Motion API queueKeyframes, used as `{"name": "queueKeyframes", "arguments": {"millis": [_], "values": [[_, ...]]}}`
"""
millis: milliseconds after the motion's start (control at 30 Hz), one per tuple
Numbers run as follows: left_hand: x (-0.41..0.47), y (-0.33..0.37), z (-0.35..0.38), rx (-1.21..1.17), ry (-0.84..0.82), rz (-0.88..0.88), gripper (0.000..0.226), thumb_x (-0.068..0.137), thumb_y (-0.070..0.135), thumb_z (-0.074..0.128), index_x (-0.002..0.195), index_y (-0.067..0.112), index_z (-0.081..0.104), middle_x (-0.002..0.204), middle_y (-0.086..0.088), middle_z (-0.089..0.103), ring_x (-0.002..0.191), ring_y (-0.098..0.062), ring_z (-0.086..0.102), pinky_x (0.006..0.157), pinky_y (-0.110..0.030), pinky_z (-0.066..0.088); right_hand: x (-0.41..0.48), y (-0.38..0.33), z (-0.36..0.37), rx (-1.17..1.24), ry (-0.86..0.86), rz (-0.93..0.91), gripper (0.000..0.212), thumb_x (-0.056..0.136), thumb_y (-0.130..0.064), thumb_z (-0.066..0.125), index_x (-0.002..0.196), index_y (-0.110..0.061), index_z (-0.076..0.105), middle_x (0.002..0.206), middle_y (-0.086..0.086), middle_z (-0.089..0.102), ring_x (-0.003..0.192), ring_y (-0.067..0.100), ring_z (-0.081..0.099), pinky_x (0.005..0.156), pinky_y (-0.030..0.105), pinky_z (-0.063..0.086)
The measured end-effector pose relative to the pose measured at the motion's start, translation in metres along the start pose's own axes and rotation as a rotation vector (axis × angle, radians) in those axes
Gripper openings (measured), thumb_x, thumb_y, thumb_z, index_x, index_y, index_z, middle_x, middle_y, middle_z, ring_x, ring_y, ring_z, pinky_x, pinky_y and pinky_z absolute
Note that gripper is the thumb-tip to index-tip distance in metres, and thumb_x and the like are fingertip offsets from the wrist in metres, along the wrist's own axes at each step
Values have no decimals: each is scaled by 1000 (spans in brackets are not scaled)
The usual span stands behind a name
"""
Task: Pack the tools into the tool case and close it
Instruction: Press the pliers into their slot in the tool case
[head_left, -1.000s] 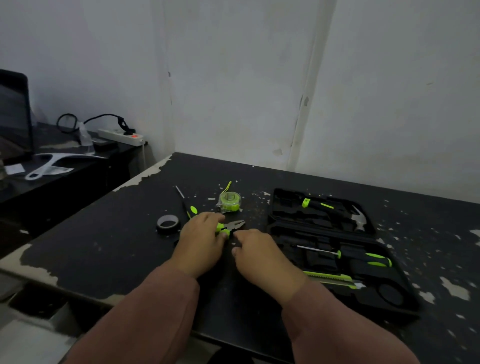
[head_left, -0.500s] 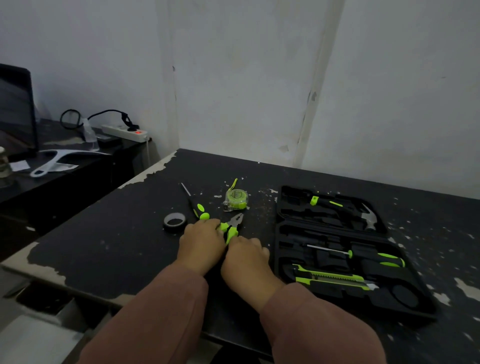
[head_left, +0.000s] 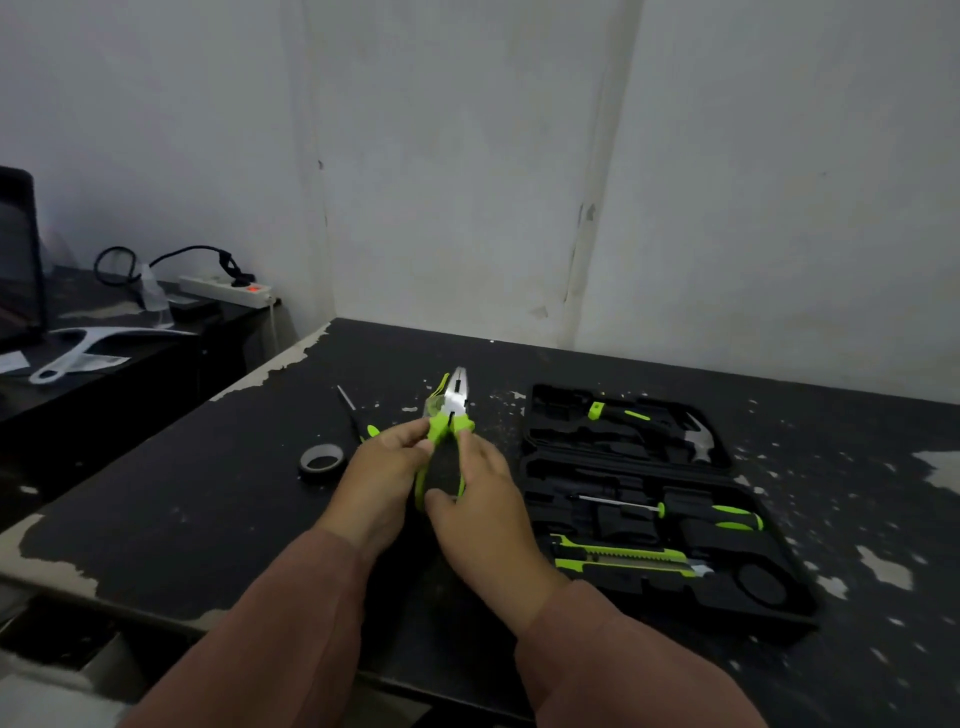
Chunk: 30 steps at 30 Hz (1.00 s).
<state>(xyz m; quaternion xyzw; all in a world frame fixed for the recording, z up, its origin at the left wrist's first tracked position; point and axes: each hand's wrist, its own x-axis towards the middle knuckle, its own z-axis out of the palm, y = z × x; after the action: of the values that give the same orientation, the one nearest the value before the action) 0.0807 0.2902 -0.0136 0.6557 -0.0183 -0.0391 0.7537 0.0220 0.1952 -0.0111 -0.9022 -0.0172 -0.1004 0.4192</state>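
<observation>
Green-handled pliers (head_left: 451, 410) stand lifted off the table, jaws pointing away from me. My left hand (head_left: 382, 478) grips the left handle and my right hand (head_left: 480, 504) grips the right one. The open black tool case (head_left: 540, 467) lies to the right, holding a hammer (head_left: 696, 441), a screwdriver (head_left: 675, 512) and a green utility knife (head_left: 623, 558). A loose screwdriver (head_left: 353, 410) and a roll of black tape (head_left: 322, 461) lie left of my hands. The tape measure (head_left: 435, 402) is mostly hidden behind the pliers.
The dark table (head_left: 156, 499) has chipped paint; its front edge runs under my forearms. Walls meet in a corner behind it. A lower side desk (head_left: 104, 374) at the left carries a power strip (head_left: 228, 288), cables and a white tool.
Both hands have raised the pliers from lying flat on the table to upright in the air, jaws now pointing away. The camera has shifted slightly.
</observation>
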Motion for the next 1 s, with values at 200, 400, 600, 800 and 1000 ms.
{"name": "queueKeyframes", "arguments": {"millis": [200, 400, 600, 800, 1000], "values": [[11, 6, 38, -228, -137, -98, 32, 90, -5, 46, 118, 5, 56, 94, -10, 65, 80, -18, 61, 73, -26, 52, 6, 12, -37, -195, 124, -70, 80, 83, -31, 58, 147, -18, 12, 154, 0, 16, 137, 24, 26, 111, 32, 28], [14, 9, 86, -204, -289, -56, 22, 85, -10, 51, 90, 8, 62, 80, -8, 62, 70, -16, 59, 68, -23, 48, 10, 36, -81, -468, 196, -58, 80, 82, -32, 56, 146, -20, 9, 148, 2, 24, 122, 32, 36, 101, 40, 35], [28, 10, 120, -163, -405, -68, 12, 86, -5, 55, 85, 7, 57, 72, -8, 63, 61, -16, 62, 58, -25, 54, 29, 68, -135, -429, 77, -32, 84, 75, -26, 63, 146, -25, 17, 143, 1, 34, 127, 27, 38, 103, 37, 36], [68, 11, 122, -46, -312, -10, 30, 89, -4, 51, 117, 9, 50, 90, -6, 59, 77, -16, 60, 71, -24, 53, 49, 106, -170, -434, -43, 48, 83, 69, -29, 72, 141, -26, 31, 125, -1, 42, 110, 16, 46, 85, 25, 38], [98, -3, 109, 421, -365, 219, 28, 83, 3, 64, 97, 27, 66, 93, -4, 67, 78, -12, 59, 78, -19, 50, 72, 132, -182, -454, -182, 20, 83, 65, -29, 76, 137, -30, 37, 126, -5, 45, 115, 15, 47, 90, 24, 39]]}}
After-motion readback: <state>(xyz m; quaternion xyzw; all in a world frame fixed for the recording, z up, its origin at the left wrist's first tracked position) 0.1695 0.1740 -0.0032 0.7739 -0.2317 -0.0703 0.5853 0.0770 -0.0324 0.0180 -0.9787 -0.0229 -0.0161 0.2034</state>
